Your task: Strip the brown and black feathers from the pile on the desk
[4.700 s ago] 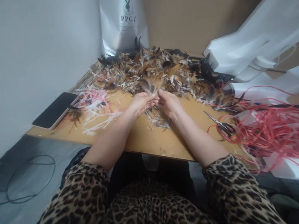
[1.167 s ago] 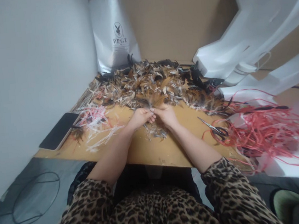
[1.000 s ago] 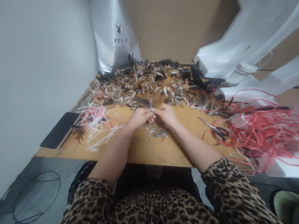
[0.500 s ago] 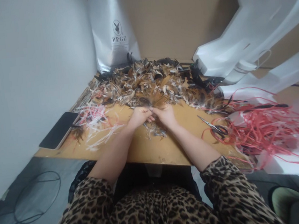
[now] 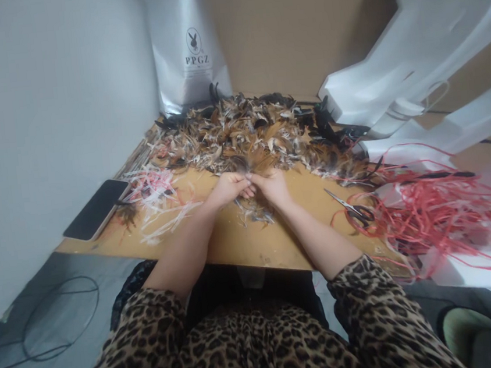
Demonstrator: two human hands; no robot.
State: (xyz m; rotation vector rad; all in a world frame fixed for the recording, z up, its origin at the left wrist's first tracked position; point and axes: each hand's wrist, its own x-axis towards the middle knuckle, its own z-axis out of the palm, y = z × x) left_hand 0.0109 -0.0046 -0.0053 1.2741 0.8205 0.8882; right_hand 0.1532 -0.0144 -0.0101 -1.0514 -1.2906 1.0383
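Over the table [image 5: 256, 244], brown feathers [image 5: 262, 161] fan beyond pinched fingers [image 5: 247, 192].

Silver bag [image 5: 176, 56], lettering "PPGZ" [image 5: 197, 60], rabbit-head emblem [image 5: 194, 40] above

The heaped feathers [image 5: 240, 129] looked wispy and ragged. The tabletop [image 5: 251, 239] seemed smooth, matt wood. The silvery bag [image 5: 190, 52] had a shiny, plastic-looking surface, the phone [image 5: 96, 209] a smooth screen. The scissors [image 5: 348, 205] showed metal blades and plastic-looking handles; the red strips [image 5: 450, 212] looked like thin plastic, the sleeves [image 5: 151, 328] cloth.
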